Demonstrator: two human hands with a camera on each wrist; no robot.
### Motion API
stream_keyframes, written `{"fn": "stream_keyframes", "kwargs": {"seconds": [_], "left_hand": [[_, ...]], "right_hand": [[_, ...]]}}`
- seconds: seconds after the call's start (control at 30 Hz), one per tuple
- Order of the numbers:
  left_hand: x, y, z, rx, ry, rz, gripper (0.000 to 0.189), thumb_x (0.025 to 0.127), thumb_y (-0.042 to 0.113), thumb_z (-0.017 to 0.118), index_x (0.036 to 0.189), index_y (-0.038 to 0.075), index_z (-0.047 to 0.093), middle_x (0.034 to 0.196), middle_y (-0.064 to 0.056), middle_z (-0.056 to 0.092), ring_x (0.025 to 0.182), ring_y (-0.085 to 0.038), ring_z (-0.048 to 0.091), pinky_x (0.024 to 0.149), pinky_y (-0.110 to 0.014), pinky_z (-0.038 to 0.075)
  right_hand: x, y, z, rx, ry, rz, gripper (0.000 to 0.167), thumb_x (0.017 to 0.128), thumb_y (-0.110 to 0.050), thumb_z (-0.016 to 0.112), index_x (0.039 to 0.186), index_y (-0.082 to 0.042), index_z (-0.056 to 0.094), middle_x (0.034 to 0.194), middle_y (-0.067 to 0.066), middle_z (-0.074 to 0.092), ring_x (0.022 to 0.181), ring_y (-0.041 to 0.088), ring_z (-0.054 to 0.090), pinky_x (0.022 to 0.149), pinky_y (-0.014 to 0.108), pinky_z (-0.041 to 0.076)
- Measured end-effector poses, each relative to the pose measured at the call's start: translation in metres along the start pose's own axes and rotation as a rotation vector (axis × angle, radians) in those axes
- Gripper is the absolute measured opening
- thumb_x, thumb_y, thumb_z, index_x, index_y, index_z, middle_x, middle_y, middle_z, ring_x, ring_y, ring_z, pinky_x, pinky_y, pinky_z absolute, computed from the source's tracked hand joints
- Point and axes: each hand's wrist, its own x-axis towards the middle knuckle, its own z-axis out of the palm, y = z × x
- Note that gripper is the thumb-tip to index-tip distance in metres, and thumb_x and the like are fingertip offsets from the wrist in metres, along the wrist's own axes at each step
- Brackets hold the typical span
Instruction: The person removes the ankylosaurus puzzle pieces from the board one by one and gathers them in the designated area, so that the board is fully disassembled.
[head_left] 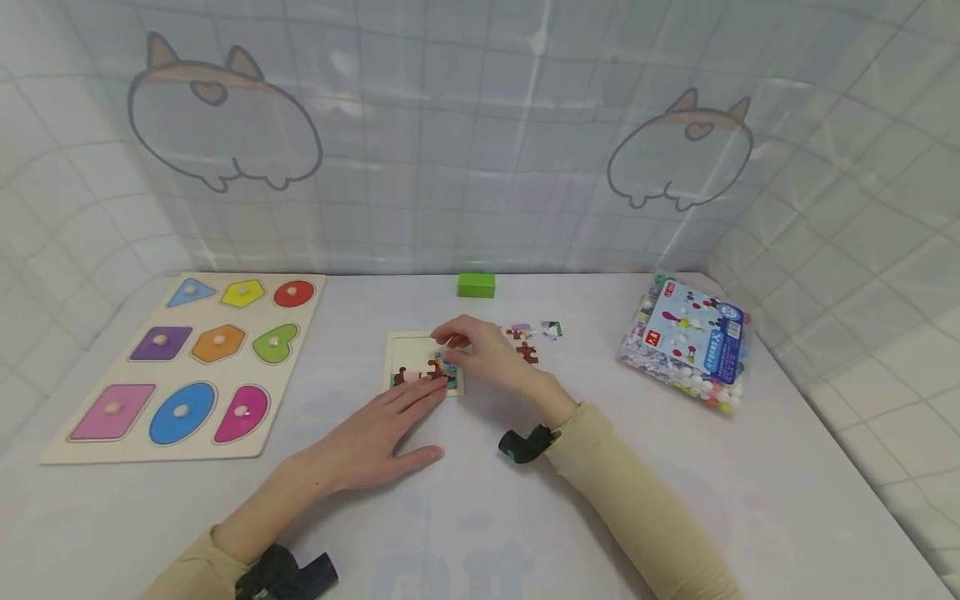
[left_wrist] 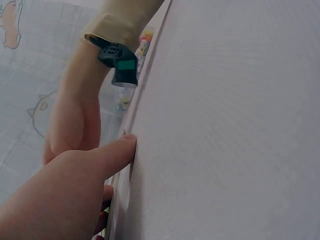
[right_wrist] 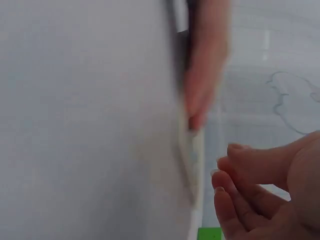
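1. Two bare hands on my feed. Right hand (head_left: 491, 354): thumb and fingers loosely bent, nothing showing between them, poised at the frame's right part. Whether its thumb touches the pieces below I cannot tell; the head view shows it too small.
2. Left hand (head_left: 378, 433): fingers straight, tips laid over the frame's near side, thumb spread toward the table (head_left: 562, 517). I read this as steadying.
3. Puzzle frame (head_left: 411, 350), one, pale, lying on the table at both hands' fingertips; its far left part is bare.
4. Set pieces (head_left: 441, 364), several, along the frame's near side and at its right; full count hidden by fingers.
5. Loose pieces (head_left: 527, 353), at least three, just right of the right hand.
6. Step in hand, as I judge it: filling the frame, partway done, right hand adjusting a piece or between pieces.
7. Next move, by my reckoning: pinch a loose piece, turn it to match, press it into the bare part, left hand bracing.
8. Outlying stock: green block (head_left: 476, 286) beyond the frame; shape board (head_left: 168, 372), left; bead bag (head_left: 686, 342), right.
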Motion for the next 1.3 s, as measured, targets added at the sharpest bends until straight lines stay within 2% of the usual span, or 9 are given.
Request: {"fn": "stream_keyframes", "kwargs": {"seconds": [0.2,0.47,0.97,1.3], "left_hand": [[0.001,-0.001,0.001,0.01,0.004,0.004,0.08,0.096,0.063,0.052,0.158,0.017,0.033,0.164,0.003,0.029,0.152,-0.026,0.024,0.122,-0.046,0.027],[0.001,-0.001,0.001,-0.002,0.003,0.009,0.079,0.096,0.061,0.053,0.157,0.016,0.033,0.164,0.002,0.028,0.152,-0.026,0.024,0.122,-0.046,0.027],[0.001,0.001,-0.001,0.002,-0.005,0.002,0.079,0.095,0.06,0.055,0.157,0.016,0.034,0.164,0.001,0.03,0.152,-0.027,0.025,0.121,-0.047,0.028],[0.001,0.0,0.0,-0.006,-0.011,-0.008,0.079,0.095,0.061,0.055,0.157,0.016,0.034,0.163,0.002,0.03,0.152,-0.027,0.025,0.121,-0.047,0.029]], "right_hand": [[0.001,0.001,0.005,-0.118,-0.003,0.041,0.028,0.095,0.0,0.064,0.123,-0.004,0.067,0.113,0.008,0.066,0.103,0.021,0.063,0.093,0.034,0.052],[-0.001,0.004,0.007,-0.118,-0.02,0.055,0.026,0.096,-0.002,0.064,0.121,-0.005,0.069,0.112,0.009,0.061,0.102,0.021,0.057,0.09,0.034,0.05],[0.0,0.012,0.013,-0.152,-0.042,0.02,0.028,0.098,-0.002,0.06,0.125,-0.007,0.067,0.12,0.009,0.055,0.11,0.022,0.052,0.096,0.036,0.047],[0.0,0.012,0.015,-0.154,-0.037,0.033,0.027,0.096,-0.001,0.062,0.122,-0.007,0.066,0.115,0.008,0.055,0.106,0.02,0.051,0.093,0.033,0.047]]}}
